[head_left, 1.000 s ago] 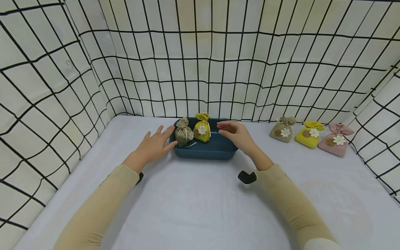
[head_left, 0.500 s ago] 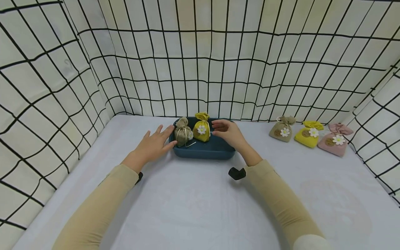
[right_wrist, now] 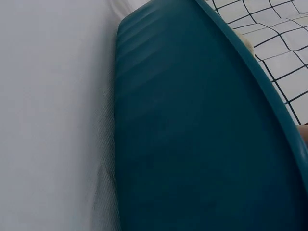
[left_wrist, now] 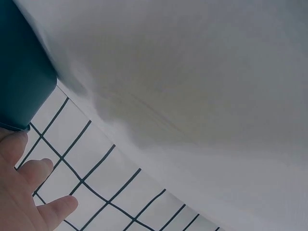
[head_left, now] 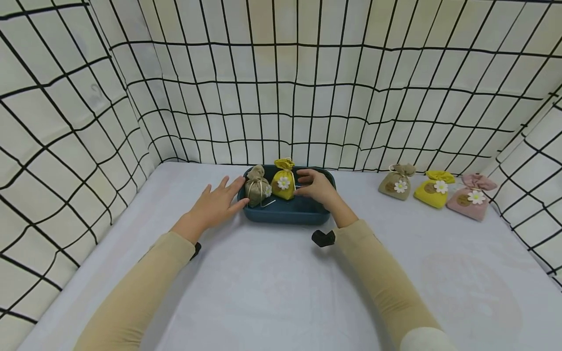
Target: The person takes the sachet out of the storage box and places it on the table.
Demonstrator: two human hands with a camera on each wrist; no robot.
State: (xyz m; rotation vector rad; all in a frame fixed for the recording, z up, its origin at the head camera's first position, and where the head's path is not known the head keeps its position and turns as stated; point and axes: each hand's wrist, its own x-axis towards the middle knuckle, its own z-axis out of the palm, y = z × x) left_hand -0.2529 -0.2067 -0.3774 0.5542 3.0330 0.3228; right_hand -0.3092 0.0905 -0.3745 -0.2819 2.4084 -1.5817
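Observation:
A dark teal tray point(head_left: 287, 217) sits at the back of the table, holding two drawstring sachets with white flowers. The beige sachet point(head_left: 256, 187) leans at its left end; beside it the yellow sachet point(head_left: 281, 187) stands upright. My left hand point(head_left: 215, 207) lies spread at the tray's left rim, fingertips touching it; the left wrist view shows these fingers point(left_wrist: 36, 175) by the tray's wall. Over the tray's right half, my right hand point(head_left: 322, 190) has its thumb and fingers apart, tips right at the yellow sachet's right side. The tray wall point(right_wrist: 192, 120) hides most of this hand in the right wrist view.
On the right of the table stand a second beige sachet point(head_left: 396, 183), a second yellow sachet point(head_left: 432, 190) and a pink sachet point(head_left: 471, 197), in a row. Black wire grid point(head_left: 290, 80) with white behind it encloses the back and sides. The table point(head_left: 263, 292) has a white cover.
My right hand has moved left, further over the tray, up to the yellow sachet. The left hand has stayed at the tray's left rim, and the sachets look unmoved.

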